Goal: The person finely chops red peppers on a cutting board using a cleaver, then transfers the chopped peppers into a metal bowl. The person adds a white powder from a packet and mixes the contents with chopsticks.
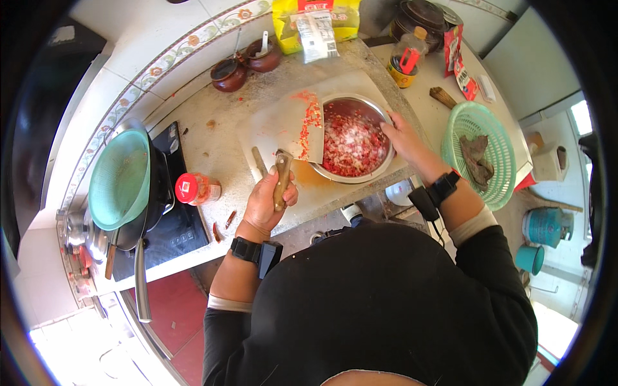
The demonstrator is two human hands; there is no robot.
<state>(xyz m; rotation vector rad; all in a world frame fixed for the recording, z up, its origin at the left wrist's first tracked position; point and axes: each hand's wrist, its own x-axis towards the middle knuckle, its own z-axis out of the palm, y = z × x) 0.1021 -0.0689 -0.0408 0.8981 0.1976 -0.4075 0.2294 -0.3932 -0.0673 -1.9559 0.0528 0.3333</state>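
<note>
My left hand is wrapped around the wooden handle of a cleaver. Chopped red chili bits cling along the blade's right side, which overlaps the left rim of a stainless steel basin. Inside the basin lies chopped red chili, topped by a heap of white granules. On the basin's right rim rests my right hand, thumb and fingers gripping it. Beneath both is a pale cutting board, stained orange near its front edge; the basin hides part of it.
Left of the board stands a red-lidded jar, near dried chilies. A wok bearing a green colander sits on the induction cooker. Behind are brown pots and a yellow bag; rightward, a sauce bottle and green basket.
</note>
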